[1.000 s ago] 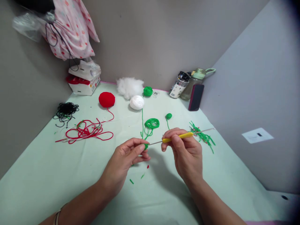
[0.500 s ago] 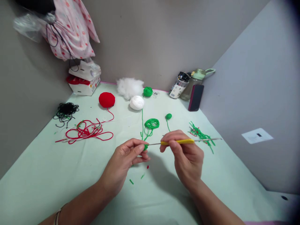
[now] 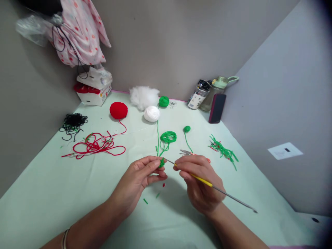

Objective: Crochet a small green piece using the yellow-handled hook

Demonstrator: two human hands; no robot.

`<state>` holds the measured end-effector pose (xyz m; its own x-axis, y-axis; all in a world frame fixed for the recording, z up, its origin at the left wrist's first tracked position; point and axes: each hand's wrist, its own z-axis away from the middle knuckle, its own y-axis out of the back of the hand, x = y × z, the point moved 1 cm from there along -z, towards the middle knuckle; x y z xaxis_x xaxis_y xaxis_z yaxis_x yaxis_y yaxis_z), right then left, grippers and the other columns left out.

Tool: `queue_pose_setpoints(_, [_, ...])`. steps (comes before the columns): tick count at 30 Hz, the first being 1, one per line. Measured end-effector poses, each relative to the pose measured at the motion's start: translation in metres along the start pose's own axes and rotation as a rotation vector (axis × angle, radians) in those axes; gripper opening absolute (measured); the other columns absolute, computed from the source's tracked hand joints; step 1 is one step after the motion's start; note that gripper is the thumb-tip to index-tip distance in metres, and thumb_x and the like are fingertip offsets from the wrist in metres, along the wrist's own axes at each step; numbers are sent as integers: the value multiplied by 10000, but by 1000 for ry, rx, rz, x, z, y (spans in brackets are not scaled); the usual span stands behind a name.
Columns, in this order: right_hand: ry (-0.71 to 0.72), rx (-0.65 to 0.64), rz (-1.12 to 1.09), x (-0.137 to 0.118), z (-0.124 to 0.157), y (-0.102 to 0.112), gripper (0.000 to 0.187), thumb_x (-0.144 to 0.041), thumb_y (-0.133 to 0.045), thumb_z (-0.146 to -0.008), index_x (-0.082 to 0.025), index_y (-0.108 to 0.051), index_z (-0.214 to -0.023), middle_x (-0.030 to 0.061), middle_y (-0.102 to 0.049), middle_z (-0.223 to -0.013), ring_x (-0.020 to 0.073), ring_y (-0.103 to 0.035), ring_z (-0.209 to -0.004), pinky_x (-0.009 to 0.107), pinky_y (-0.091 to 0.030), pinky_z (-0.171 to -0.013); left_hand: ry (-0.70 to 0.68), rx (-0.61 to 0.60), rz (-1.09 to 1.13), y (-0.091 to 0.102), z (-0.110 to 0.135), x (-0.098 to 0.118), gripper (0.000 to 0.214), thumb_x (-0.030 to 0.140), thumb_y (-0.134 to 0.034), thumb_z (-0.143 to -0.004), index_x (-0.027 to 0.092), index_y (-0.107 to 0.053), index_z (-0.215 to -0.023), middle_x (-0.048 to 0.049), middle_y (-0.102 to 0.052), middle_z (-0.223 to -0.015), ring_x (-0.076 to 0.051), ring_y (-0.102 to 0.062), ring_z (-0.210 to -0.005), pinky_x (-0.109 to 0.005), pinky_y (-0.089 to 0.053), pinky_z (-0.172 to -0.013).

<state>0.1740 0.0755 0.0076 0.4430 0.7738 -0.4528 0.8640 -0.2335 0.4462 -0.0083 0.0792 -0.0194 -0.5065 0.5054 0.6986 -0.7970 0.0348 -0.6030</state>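
Observation:
My left hand [image 3: 141, 178] pinches a small green crochet piece [image 3: 162, 162] between thumb and fingers, just above the pale green table cover [image 3: 64, 193]. My right hand [image 3: 201, 181] is closed around a yellow-handled crochet hook [image 3: 204, 181]; its metal tip touches the green piece and its long tail slants down to the right. A green strand runs from the piece up to a loose green yarn coil [image 3: 168, 137]. Small scissors [image 3: 188, 152] lie just behind my right hand.
A red yarn ball [image 3: 118, 110], white yarn ball [image 3: 151, 113], green yarn ball [image 3: 163, 101] and white stuffing [image 3: 144, 96] sit at the back. Loose red yarn [image 3: 95, 145], black yarn [image 3: 73, 121] and green scraps [image 3: 223, 150] lie around. Bottles [image 3: 207, 92], a phone [image 3: 217, 108] and boxes [image 3: 93, 91] stand by the walls.
My right hand turned the crochet hook from nearly level, tail pointing right and up, to slanting down to the right. The scissors behind it came into view. My left hand stayed put.

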Motion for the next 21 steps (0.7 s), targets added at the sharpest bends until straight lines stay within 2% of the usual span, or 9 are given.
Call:
queue_pose_setpoints(5, [-60, 41, -18, 2, 1, -1, 181, -136, -612, -1014, -245, -744, -1075, 58, -772, -872, 216, -732, -807, 365, -618, -715, 7, -4, -2, -2, -1, 0, 281, 396, -899, -790, 143, -806, -871, -10, -713, -786, -137, -700, -731, -267, -586, -784])
queue_pose_setpoints(9, [-152, 121, -144, 2, -4, -3, 188, -139, -592, -1028, -239, -751, -1022, 27, -733, -788, 193, -698, -758, 357, -602, -704, 13, -2, -5, -1, -1, 0, 308, 422, -914, -767, 150, -802, -858, -5, -714, -777, -137, -707, -724, -266, -586, -781])
queue_pose_setpoints(14, [-453, 229, -448, 10, -5, -5, 187, -244, -611, -1049, -233, -762, -940, 16, -710, -843, 135, -669, -629, 307, -579, -603, 17, 18, 6, 0, 0, 1, 320, 435, -939, -729, 170, -807, -849, 4, -713, -756, -143, -717, -706, -280, -589, -777])
queue_pose_setpoints(17, [-634, 205, -605, 14, -7, -6, 188, -302, -677, -1016, -214, -768, -876, 11, -697, -878, 108, -672, -603, 274, -574, -580, 7, 14, -11, 0, -1, 0, 310, 443, -928, -742, 181, -812, -861, 11, -709, -761, -148, -721, -707, -294, -593, -784])
queue_pose_setpoints(21, [-875, 173, -780, 19, -14, -5, 254, -375, -773, -937, -178, -746, -778, 1, -659, -819, 83, -634, -564, 228, -546, -535, 2, 17, -48, 2, -3, -2, 305, 464, -912, -758, 193, -812, -856, 20, -701, -760, -139, -723, -701, -279, -577, -775])
